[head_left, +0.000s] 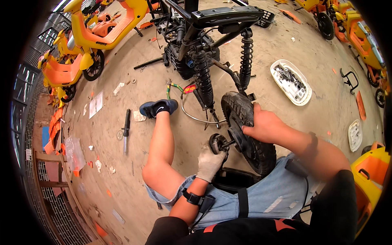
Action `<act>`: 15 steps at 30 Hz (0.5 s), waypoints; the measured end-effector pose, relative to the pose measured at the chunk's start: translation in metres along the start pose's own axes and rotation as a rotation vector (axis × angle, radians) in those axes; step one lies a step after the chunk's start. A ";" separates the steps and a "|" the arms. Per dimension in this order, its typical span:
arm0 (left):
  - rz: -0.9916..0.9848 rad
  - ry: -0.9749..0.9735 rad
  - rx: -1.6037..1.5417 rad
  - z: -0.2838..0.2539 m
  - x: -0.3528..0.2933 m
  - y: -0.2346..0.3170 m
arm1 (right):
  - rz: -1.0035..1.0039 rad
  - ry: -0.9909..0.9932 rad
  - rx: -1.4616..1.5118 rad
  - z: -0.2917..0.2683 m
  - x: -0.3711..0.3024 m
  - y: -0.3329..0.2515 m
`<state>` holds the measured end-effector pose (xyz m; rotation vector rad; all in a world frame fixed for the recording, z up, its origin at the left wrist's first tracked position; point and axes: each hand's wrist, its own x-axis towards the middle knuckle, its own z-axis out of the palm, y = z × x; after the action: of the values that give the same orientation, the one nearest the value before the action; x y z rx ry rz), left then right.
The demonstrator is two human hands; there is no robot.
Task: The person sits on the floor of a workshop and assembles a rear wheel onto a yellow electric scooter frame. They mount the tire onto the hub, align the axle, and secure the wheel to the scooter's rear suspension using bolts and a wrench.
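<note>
A black scooter wheel [263, 157] with a knobbly tyre stands tilted in front of me, close to my lap. My bare right hand [267, 124] is closed over the right side of its tyre, thumb towards the hub. In a pale work glove, my left hand [210, 163] grips a dark round hub part [215, 141] just left of the wheel. A thin axle [229, 143] spans the short gap between that part and the hub. The gloved fingers are partly hidden behind the part. Beyond the wheel rises a black scooter frame [228, 16] with two coil-spring shock absorbers [246, 57].
A white tray [306, 98] of small parts lies at the right, with a smaller white tray [354, 143] nearer. Left on the floor are a loose shock absorber [127, 126], a paper sheet [96, 104] and scraps. Green-handled pliers [169, 87] lie by my shoe. Yellow scooters [63, 73] line both sides.
</note>
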<state>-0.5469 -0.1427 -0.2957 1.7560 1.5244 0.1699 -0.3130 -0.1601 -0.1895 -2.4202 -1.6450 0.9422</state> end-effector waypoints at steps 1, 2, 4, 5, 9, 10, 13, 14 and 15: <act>-0.004 0.003 0.012 0.001 -0.002 0.003 | -0.013 0.004 -0.006 0.002 0.001 0.000; -0.010 0.008 0.023 0.003 -0.003 0.005 | -0.025 0.007 -0.003 0.003 0.000 0.000; -0.025 -0.014 0.114 0.011 0.001 -0.004 | -0.074 0.016 0.001 0.003 0.000 -0.005; 0.181 0.131 0.193 0.032 0.005 -0.031 | -0.067 0.022 -0.006 0.002 0.001 -0.012; 0.045 0.042 0.088 0.018 0.002 0.001 | -0.041 0.048 0.013 0.001 -0.010 -0.005; -0.004 -0.014 0.075 0.017 0.000 0.002 | -0.038 0.060 0.011 0.001 -0.010 -0.006; -0.012 -0.038 0.117 0.011 -0.004 0.007 | -0.010 0.021 -0.021 0.000 -0.007 -0.013; -0.005 -0.026 0.109 0.012 -0.004 0.008 | -0.009 0.026 -0.026 -0.002 -0.006 -0.014; 0.005 -0.025 0.086 0.013 -0.005 0.010 | -0.003 0.022 -0.033 0.000 -0.006 -0.013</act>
<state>-0.5335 -0.1532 -0.2965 1.8225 1.5291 0.0856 -0.3253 -0.1595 -0.1817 -2.4396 -1.6699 0.8913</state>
